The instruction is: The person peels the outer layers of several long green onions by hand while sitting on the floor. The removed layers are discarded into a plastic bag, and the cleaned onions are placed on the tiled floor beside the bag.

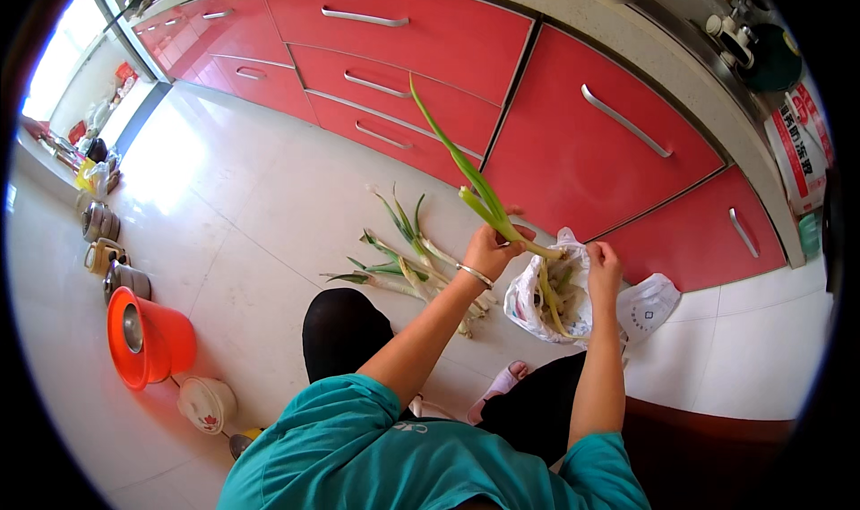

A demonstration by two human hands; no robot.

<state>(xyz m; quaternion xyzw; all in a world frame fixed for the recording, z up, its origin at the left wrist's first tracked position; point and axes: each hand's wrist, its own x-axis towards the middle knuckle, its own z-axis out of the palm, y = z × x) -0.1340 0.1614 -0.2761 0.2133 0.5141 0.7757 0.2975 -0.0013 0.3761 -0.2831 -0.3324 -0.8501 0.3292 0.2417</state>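
Note:
My left hand (494,249), with a metal bangle at its wrist, grips a green onion (496,208) by its lower stalk. The long leaves point up and to the left, and the root end lies over a white plastic bag (524,302). Limp, yellowish leaves (552,298) lie inside the open bag. My right hand (605,258) is at the bag's right side, just right of the root end, its fingers curled; whether they pinch anything is too small to tell. Several more green onions (410,268) lie in a loose pile on the floor left of the bag.
Red cabinets (403,60) with metal handles run along the far side under a counter. Another white plastic bag (648,308) lies right of the first. At the left stand an orange bucket (181,342), a lidded pot (208,402) and several metal pots (127,281). My knees and a slippered foot are below.

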